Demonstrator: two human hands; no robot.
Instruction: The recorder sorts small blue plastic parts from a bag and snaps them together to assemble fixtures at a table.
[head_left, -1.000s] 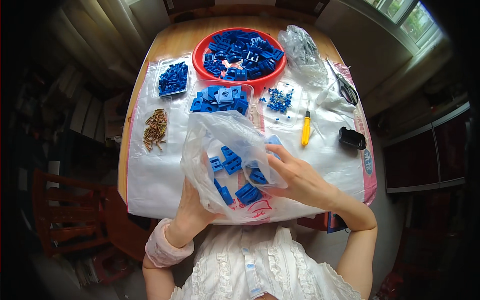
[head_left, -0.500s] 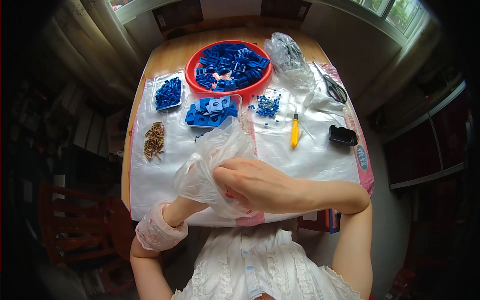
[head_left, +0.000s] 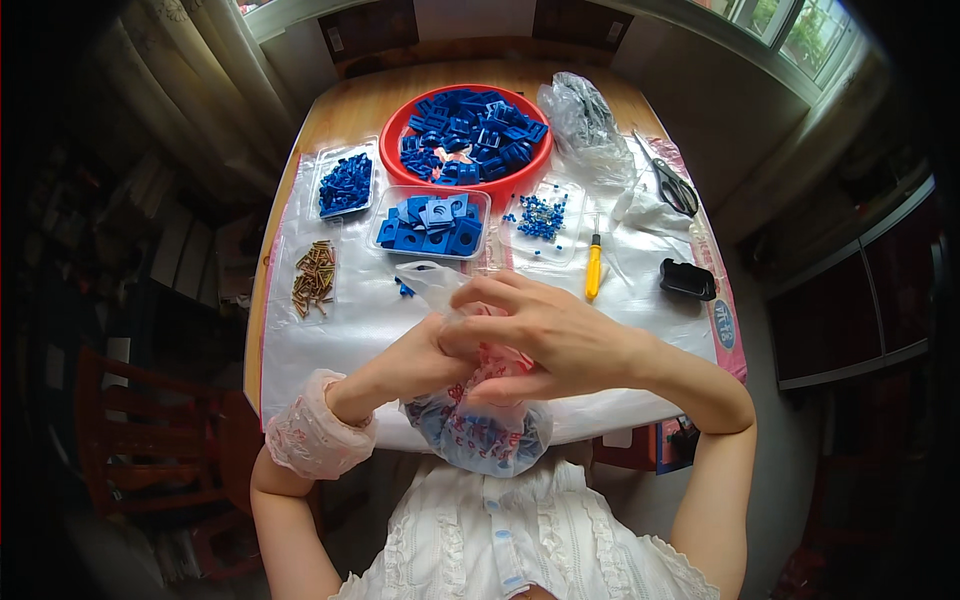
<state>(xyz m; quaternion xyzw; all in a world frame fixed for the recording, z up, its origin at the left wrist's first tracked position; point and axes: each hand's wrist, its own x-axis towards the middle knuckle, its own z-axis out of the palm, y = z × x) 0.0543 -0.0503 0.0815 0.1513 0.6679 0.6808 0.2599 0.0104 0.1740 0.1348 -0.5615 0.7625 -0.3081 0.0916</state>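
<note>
A translucent plastic bag [head_left: 485, 437] with red print sits low at the table's near edge, bulging with dark blue pieces. My left hand [head_left: 420, 357] is closed round the gathered neck of the bag. Over it, my right hand [head_left: 548, 325] curls its fingers about the same neck, its thumb lying against the bag. The bag's loose top [head_left: 432, 283] sticks up past my knuckles. Left fingertips are partly hidden behind the right hand. A few small blue pieces [head_left: 403, 288] lie just beyond my left hand.
Farther off stand a red basin [head_left: 384, 160] of blue parts, a clear tub [head_left: 374, 240] of blue plates, and trays of blue pieces [head_left: 346, 184], brass screws [head_left: 314, 278] and small blue-tipped parts [head_left: 540, 217]. Rightward lie a yellow screwdriver [head_left: 594, 270], scissors [head_left: 676, 188] and a black holder [head_left: 687, 279].
The bag's filled bottom has come into view below my hands. My right hand has turned and opened its grasp around the neck; the bag's top is now narrower and bunched.
</note>
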